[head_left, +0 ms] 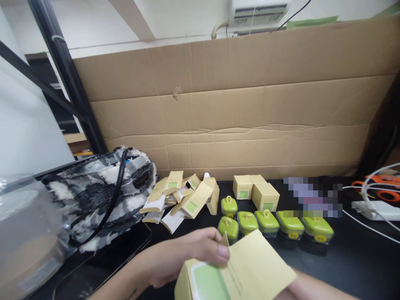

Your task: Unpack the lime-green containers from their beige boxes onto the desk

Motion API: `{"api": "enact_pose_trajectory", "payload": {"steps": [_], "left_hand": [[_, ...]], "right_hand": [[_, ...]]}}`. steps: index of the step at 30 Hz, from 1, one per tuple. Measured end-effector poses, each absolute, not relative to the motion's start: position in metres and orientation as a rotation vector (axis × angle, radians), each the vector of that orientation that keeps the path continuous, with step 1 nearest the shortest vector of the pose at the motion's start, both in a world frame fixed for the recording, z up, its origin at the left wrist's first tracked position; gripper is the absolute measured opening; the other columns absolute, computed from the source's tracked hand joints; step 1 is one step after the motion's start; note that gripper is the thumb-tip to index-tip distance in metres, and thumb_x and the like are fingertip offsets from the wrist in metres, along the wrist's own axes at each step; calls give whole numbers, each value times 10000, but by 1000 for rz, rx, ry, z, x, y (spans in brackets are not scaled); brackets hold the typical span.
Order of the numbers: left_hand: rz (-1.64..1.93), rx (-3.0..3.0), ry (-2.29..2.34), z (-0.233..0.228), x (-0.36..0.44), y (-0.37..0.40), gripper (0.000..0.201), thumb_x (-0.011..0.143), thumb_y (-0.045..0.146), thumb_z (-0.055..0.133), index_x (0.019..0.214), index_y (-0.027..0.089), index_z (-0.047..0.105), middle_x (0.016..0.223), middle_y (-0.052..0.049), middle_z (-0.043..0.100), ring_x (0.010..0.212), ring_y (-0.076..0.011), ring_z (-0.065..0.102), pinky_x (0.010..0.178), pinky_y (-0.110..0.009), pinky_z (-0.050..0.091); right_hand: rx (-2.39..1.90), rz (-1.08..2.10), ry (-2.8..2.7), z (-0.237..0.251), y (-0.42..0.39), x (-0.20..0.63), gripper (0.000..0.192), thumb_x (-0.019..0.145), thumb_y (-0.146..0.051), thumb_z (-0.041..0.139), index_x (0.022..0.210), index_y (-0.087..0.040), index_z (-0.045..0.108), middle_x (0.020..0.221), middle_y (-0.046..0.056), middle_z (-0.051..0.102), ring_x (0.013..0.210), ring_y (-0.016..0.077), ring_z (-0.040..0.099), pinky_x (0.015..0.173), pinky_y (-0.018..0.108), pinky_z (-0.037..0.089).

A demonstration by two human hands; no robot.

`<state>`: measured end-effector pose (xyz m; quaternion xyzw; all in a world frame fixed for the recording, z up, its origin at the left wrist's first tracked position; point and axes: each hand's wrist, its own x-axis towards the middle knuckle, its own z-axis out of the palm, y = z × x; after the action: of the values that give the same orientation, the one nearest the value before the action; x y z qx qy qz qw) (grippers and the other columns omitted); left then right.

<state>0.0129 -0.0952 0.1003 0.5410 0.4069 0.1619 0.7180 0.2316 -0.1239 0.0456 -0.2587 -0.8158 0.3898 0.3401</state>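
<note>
My left hand [184, 254] pinches the top flap of a small tan carton [243, 271] with a green label, held low at the bottom middle of the view. My right hand [301, 285] is mostly hidden under the carton and seems to support it from below. Just beyond the carton, several green-lidded clear containers [265, 221] stand in a row on the black table [359, 254]. Two closed tan boxes [256, 189] sit behind them. A heap of flattened tan cartons [181, 198] lies to the left.
A black-and-white fuzzy bag [100, 191] with a black strap rests at the left. A clear plastic bag [25, 233] fills the lower left corner. A cardboard wall [237, 108] backs the table. White cables and an adapter [371, 208] lie at the right, with orange rings behind.
</note>
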Motion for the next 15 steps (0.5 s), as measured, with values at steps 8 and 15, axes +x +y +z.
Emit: {"api": "enact_pose_trajectory", "payload": {"steps": [8, 15], "left_hand": [[1045, 1205, 823, 103, 6, -79, 467, 741, 500, 645, 1072, 222, 469, 887, 2, 648, 810, -148, 617, 714, -225, 454], [1084, 1230, 909, 88, 8, -66, 412, 819, 487, 563, 1108, 245, 395, 1104, -34, 629, 973, -184, 621, 792, -259, 439]], "right_hand": [[-1291, 405, -2055, 85, -42, 261, 448, 753, -374, 655, 1131, -221, 468, 1193, 91, 574, 1093, 258, 563, 959, 427, 442], [-1496, 304, -2291, 75, -7, 256, 379, 789, -265, 668, 1130, -151, 551, 1095, 84, 617, 994, 236, 600, 889, 461, 464]]}}
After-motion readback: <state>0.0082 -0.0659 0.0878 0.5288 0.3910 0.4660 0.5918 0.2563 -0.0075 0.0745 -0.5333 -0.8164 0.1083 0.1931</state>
